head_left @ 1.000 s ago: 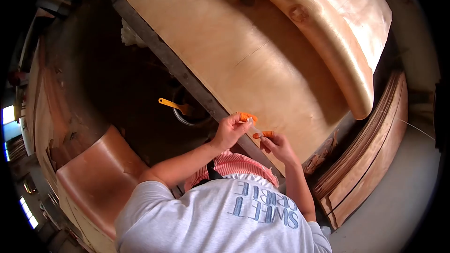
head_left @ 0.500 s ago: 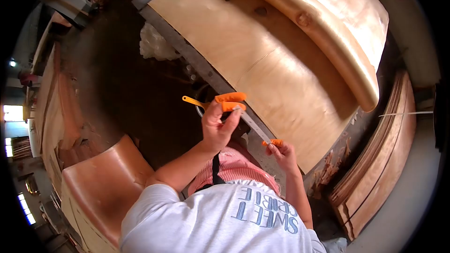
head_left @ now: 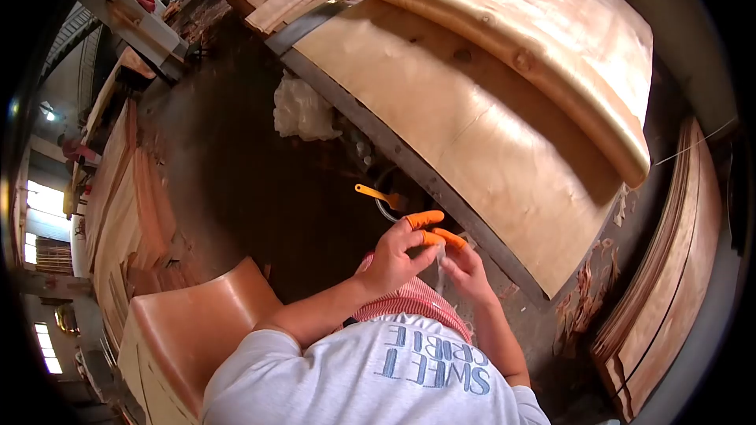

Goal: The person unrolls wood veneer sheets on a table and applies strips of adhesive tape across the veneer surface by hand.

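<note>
My left hand (head_left: pixel 400 256), with orange finger covers on two fingers, is closed in a pinch in front of my waist. Close against it is my right hand (head_left: pixel 468 271), also pinching, one finger covered in orange. A narrow pale strip (head_left: pixel 440 266), perhaps perforated tape, shows blurred between the two hands; its ends are hidden by the fingers. Just beyond my left hand, a yellow-handled brush (head_left: pixel 378 194) lies across a round container (head_left: pixel 384 211). A light wood veneer sheet (head_left: pixel 472 138) covers the workbench ahead, its far part rolled over in a thick curl (head_left: pixel 524 59).
The dark bench edge (head_left: pixel 409 159) runs diagonally before me. Stacked veneer (head_left: pixel 669 267) stands at right, with scraps (head_left: pixel 583 307) on the floor. A curved brown sheet (head_left: pixel 201 315) is at left. A crumpled plastic bag (head_left: pixel 303 110) hangs beside the bench.
My hands have come together from a spread position, where the pale strip was stretched between them. The view has shifted, so the bench appears lower and further right.
</note>
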### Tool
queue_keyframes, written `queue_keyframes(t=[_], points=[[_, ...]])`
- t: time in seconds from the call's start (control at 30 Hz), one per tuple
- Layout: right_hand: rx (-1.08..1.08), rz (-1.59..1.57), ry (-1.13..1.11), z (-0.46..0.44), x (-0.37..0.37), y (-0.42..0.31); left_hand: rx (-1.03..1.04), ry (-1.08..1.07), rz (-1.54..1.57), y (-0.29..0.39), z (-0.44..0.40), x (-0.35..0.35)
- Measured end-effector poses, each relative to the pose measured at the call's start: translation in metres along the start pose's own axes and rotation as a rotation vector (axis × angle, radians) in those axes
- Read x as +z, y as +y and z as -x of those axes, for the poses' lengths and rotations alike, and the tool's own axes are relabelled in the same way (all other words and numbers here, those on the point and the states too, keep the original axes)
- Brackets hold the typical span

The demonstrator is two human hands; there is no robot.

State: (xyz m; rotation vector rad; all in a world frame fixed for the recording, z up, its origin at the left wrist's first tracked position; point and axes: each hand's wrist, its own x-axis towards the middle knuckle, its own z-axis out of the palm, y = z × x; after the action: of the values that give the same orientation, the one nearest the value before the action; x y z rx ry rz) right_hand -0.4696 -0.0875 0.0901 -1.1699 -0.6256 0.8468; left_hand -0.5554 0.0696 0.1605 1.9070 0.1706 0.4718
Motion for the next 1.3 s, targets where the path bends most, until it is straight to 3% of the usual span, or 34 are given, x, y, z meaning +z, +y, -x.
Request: queue_keyframes(t=[0.07,0.23,0.33,0.4,0.53,0.6,0.73,0.9,1.0,1.3], points=[[0.116,-0.141,-0.001,-0.021,0.003,0.01,-0.071,0.05,0.116,-0.021,-0.011,-0.014],[0.272,0.047,0.082,-0.116,0.031,0.016,-0.307,0.168,0.597,-0.098,-0.05,-0.072],[0.378,0.189,0.085,-0.2,0.048,0.043,-0.502,0.232,0.643,-0.163,-0.087,-0.121],[0.519,0.148,0.055,-0.256,0.056,0.056,-0.498,0.217,0.454,-0.218,-0.118,-0.156],[0.594,0.187,0.078,-0.355,0.075,0.088,-0.486,0.132,0.132,-0.309,-0.176,-0.22],[0.6,0.204,0.079,-0.398,0.074,0.107,-0.492,0.139,0.109,-0.341,-0.207,-0.242],[0.552,0.207,0.262,-0.474,0.063,0.136,-0.313,0.168,-0.101,-0.394,-0.281,-0.253],[0.686,0.228,0.43,-0.538,0.042,0.15,-0.142,0.164,-0.494,-0.42,-0.341,-0.248],[0.697,0.34,0.404,-0.548,0.036,0.154,-0.074,0.154,-0.624,-0.426,-0.346,-0.251],[0.661,0.374,0.428,-0.547,0.037,0.164,-0.132,0.048,-0.664,-0.427,-0.346,-0.27]])
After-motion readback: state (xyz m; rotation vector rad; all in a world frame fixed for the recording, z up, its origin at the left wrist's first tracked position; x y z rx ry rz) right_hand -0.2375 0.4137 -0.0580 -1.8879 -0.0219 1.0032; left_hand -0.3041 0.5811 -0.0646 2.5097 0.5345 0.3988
